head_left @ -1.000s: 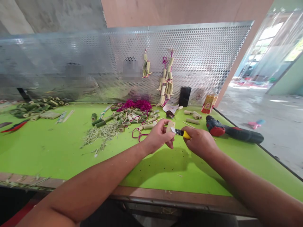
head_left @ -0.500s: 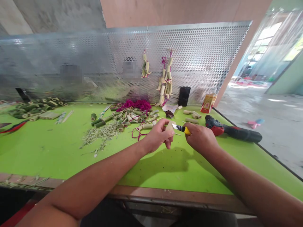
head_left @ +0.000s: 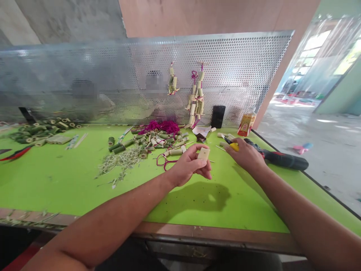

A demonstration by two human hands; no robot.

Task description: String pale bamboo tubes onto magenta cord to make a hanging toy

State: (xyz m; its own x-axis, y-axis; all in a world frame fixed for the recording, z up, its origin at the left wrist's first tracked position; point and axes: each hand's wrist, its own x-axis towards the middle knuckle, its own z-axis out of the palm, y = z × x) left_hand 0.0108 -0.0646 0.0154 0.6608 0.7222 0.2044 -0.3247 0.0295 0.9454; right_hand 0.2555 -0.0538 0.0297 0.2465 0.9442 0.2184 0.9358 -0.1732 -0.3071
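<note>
Between thumb and fingers, my left hand (head_left: 194, 163) grips a small pale bamboo piece (head_left: 203, 154) with a dark spot on its flat face. It is held above the green tabletop (head_left: 124, 201). Farther right, my right hand (head_left: 244, 152) is closed around a yellow-handled utility knife (head_left: 234, 146), its blade pointing to the back left. That hand is beside the cordless drill (head_left: 286, 160) and partly hides it. Short bamboo pieces (head_left: 229, 136) lie just behind the knife.
Behind my left hand lie a pile of cut bamboo tubes (head_left: 158, 141), magenta string (head_left: 162, 127) and shavings (head_left: 122, 160). Strung bamboo figures (head_left: 197, 98) hang on the perforated metal panel (head_left: 121, 79). A phone (head_left: 218, 116) and a bottle (head_left: 247, 122) stand at the back.
My right hand has moved the knife away from the bamboo piece, to the right and back. My left hand has turned the piece so its flat face shows.
</note>
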